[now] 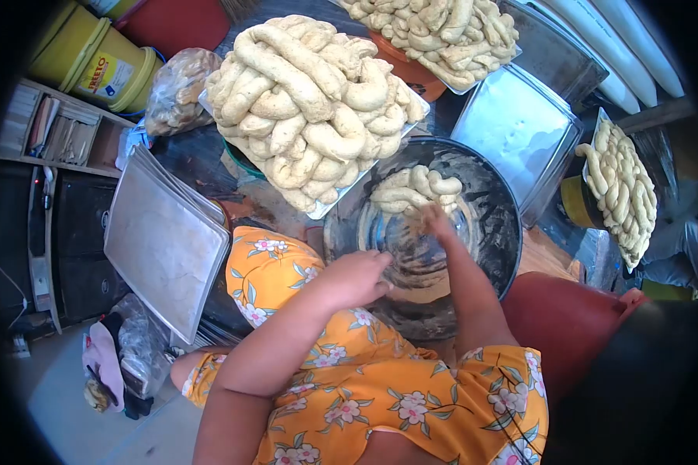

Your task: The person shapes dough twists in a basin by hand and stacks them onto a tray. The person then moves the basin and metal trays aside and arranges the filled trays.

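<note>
Dough ropes lay inside the black basin, toward its far wall. The right hand was at their near edge, probably best kept light to avoid flattening them; blur hid whether it pinched any. The left hand, loosely curled, thumb apart, hung over the basin's left side. A heaped tray crowded the basin's far-left rim; metal sheets lay beyond its right, a red tub nearer.

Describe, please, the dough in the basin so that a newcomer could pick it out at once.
Find the wide, round, dark basin in front of the orange floral clothing. In its far part, next to the person's right hand, lies a small cluster of pale, rolled dough. Unlike the much larger dough heaps outside, this one sits inside the basin.
</note>
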`<act>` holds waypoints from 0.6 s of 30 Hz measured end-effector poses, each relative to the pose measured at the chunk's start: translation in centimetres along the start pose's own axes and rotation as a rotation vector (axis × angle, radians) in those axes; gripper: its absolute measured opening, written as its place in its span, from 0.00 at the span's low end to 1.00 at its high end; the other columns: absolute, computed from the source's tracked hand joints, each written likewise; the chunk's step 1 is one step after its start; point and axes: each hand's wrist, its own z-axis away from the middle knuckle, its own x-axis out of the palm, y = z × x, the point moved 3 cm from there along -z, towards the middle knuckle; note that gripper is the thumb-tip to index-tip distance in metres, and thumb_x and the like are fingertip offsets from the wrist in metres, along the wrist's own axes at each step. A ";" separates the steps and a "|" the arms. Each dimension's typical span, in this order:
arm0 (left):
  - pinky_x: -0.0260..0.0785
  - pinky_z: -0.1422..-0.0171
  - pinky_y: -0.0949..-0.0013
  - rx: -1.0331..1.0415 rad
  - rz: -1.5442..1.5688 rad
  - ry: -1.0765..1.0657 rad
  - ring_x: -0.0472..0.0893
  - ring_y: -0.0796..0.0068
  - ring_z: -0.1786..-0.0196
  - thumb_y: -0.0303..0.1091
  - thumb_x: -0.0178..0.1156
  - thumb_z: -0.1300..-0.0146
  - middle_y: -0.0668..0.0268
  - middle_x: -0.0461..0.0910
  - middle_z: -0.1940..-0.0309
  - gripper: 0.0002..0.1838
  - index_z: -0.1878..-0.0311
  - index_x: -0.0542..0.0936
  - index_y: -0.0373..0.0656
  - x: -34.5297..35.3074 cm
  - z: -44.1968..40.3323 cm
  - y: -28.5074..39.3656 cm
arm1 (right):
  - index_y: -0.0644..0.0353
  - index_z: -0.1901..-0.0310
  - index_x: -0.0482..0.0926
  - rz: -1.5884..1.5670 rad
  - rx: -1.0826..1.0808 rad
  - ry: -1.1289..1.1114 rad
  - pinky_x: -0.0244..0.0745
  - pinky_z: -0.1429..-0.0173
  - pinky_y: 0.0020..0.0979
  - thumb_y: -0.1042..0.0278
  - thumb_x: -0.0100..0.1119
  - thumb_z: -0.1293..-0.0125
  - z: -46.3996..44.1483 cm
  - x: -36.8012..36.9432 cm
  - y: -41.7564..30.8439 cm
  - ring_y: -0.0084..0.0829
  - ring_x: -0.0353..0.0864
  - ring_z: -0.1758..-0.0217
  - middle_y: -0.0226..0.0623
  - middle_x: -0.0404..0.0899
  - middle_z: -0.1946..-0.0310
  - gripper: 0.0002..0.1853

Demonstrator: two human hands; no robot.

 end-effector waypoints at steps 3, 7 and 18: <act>0.68 0.43 0.56 -0.017 0.005 0.029 0.75 0.49 0.48 0.41 0.60 0.41 0.50 0.76 0.53 0.23 0.46 0.72 0.37 0.1 0.3 -0.4 | 0.65 0.49 0.75 0.505 -0.381 0.052 0.74 0.53 0.42 0.73 0.50 0.43 -5.2 -2.4 -2.8 0.44 0.81 0.57 0.59 0.78 0.58 0.19; 0.69 0.45 0.54 -0.009 0.018 0.063 0.77 0.48 0.50 0.40 0.61 0.42 0.50 0.77 0.54 0.23 0.47 0.73 0.37 -0.3 0.7 -0.6 | 0.56 0.44 0.73 0.392 -0.242 0.595 0.63 0.40 0.49 0.69 0.55 0.45 -3.0 -3.6 -8.9 0.44 0.71 0.38 0.50 0.72 0.42 0.23; 0.69 0.45 0.55 -0.043 0.010 0.037 0.77 0.49 0.50 0.41 0.60 0.41 0.50 0.77 0.54 0.22 0.48 0.74 0.38 -1.0 1.3 -0.2 | 0.51 0.42 0.69 0.638 -0.206 0.625 0.66 0.41 0.47 0.68 0.58 0.45 -0.7 3.5 -5.9 0.43 0.71 0.44 0.39 0.68 0.41 0.26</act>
